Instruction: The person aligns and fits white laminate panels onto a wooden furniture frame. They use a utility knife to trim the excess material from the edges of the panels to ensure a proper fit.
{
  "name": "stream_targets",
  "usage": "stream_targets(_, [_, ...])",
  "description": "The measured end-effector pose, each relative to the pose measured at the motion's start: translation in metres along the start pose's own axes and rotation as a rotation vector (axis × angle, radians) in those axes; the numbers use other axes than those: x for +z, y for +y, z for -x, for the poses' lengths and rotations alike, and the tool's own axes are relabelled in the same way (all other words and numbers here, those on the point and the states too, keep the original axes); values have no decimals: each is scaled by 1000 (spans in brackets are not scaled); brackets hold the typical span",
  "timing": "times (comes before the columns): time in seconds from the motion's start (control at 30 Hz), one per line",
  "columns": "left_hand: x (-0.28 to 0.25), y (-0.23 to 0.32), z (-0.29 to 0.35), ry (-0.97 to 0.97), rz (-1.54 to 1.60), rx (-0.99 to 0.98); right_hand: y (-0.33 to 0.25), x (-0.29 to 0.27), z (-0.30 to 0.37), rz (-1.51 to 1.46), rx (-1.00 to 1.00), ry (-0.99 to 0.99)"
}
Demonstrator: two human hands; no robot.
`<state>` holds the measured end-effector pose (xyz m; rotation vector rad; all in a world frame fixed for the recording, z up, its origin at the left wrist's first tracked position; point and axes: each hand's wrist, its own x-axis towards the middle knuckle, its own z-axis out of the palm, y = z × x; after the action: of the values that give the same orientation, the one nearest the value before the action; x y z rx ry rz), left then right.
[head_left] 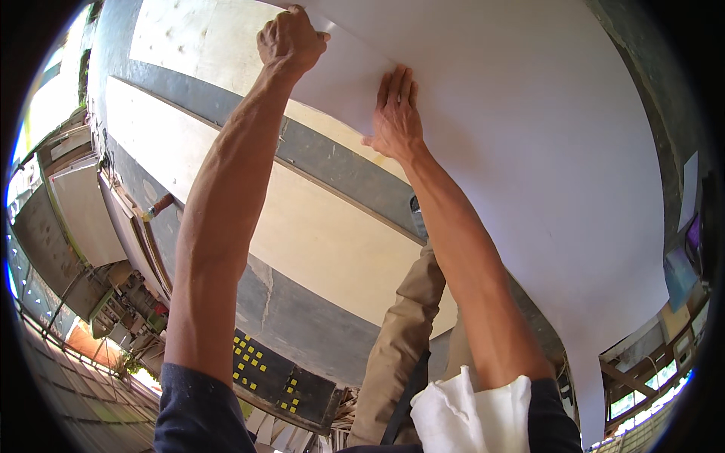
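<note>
Fingers of the left hand (291,39) curl at the border of the white sheet (544,143), pinching or not I cannot tell; the right hand (396,117) lies flat on it, fingers extended. Spread toward the floor's (306,326) right edge, it seems light, bendable, easily creased; better hold 2 borders.

No text, label, brand or number is legible; no sign can be read either.

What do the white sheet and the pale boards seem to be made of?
Sheet: perhaps thin plastic or laminate, smooth and faintly satin; it bends in broad curves with a soft sheen, though coated paper is possible.
Boards: probably plywood, matt and unpainted, judging by the cream faces and browner edges.
</note>
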<state>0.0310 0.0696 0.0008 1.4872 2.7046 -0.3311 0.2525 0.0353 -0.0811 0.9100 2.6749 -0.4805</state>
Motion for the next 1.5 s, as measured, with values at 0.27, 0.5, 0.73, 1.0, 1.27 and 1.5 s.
stream_targets(0.27, [-6, 2, 2, -85, 21, -41, -1, -7, -3, 141, -11, -52])
stream_targets(0.5, [-11, 10, 5, -117, -1, -48, -8, 1, -6, 210, 21, -74])
stream_targets(0.73, [-14, 9, 0, -130, 9, -3, -12, 8, -11, 228, 42, -19])
stream_targets(1.0, [-25, 16, 0, -179, 34, -34, -17, 4, -16, 90, -42, 49])
stream_targets(1.27, [-28, 14, 1, -180, 4, -80, -35, -8, -32, -195, 17, 161])
stream_targets(1.5, [-29, 15, -1, -218, 90, -49, -41, -2, -44, -209, 92, 156])
